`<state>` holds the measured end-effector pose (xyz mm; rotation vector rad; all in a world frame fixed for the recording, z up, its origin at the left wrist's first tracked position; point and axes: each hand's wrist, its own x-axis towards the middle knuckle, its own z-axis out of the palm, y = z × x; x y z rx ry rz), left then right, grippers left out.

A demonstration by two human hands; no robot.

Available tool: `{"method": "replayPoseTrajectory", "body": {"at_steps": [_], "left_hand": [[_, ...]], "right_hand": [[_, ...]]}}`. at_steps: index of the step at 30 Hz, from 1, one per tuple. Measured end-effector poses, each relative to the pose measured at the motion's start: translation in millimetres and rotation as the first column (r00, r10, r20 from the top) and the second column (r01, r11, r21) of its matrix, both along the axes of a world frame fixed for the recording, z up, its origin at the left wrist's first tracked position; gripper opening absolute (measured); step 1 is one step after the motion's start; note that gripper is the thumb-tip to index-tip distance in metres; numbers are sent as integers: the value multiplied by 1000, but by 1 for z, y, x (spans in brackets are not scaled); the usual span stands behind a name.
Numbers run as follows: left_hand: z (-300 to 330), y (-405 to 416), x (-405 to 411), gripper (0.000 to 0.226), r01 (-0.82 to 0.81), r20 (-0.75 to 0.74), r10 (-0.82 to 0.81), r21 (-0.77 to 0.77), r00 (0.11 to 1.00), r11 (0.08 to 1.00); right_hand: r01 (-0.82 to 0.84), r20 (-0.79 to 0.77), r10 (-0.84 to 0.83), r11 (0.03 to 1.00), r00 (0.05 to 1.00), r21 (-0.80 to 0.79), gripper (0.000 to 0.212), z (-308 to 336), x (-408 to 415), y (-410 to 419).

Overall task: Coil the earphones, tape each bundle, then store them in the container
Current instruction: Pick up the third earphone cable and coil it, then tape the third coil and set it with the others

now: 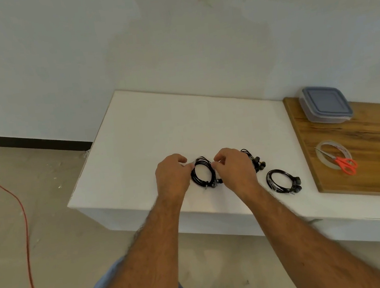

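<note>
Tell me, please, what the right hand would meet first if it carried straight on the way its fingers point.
Probably the coil itself: the right hand points left at it, fingertips already at its edge. Beyond lies the left hand.

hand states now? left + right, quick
Left hand: fingers curled, pinching the left edge of the coiled earphone bundle.
Right hand: fingers curled, pinching the same bundle's right edge.

A bare, unfinished room used as a makeshift workspace: blank white wall (171,38), dusty concrete floor (50,220) with a trailing orange cable (23,219), and a plain white bench (159,135)
</note>
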<state>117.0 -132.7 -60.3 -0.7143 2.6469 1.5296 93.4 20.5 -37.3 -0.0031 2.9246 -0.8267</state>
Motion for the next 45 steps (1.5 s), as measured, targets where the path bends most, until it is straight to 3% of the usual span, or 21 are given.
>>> {"method": "replayPoseTrajectory", "body": {"at_steps": [12, 16, 25, 31, 40, 45], "left_hand": [[29, 26, 16, 16, 77, -146, -91, -105, 985, 992], [37, 41, 33, 13, 123, -164, -133, -68, 977, 990], [54, 99, 59, 9, 243, -136, -256, -107, 957, 964], [51, 185, 16, 13, 365, -120, -371, -63, 921, 929], [30, 289, -86, 47, 555, 15, -556, -78, 831, 828], [15, 299, -107, 42, 558, 68, -555, -54, 829, 828]], "right_hand": [[18, -72, -23, 997, 997, -76, 12, 18, 19, 26], [18, -90, -27, 995, 996, -101, 11, 30, 33, 54], [246, -190, -259, 965, 947, -87, 10, 61, 41, 204], [402, -185, -427, 902, 885, -159, 9, 41, 28, 288], [287, -130, -295, 955, 947, -74, 26, 19, -10, 323], [229, -56, -233, 970, 971, -78, 32, 12, -13, 325]]}}
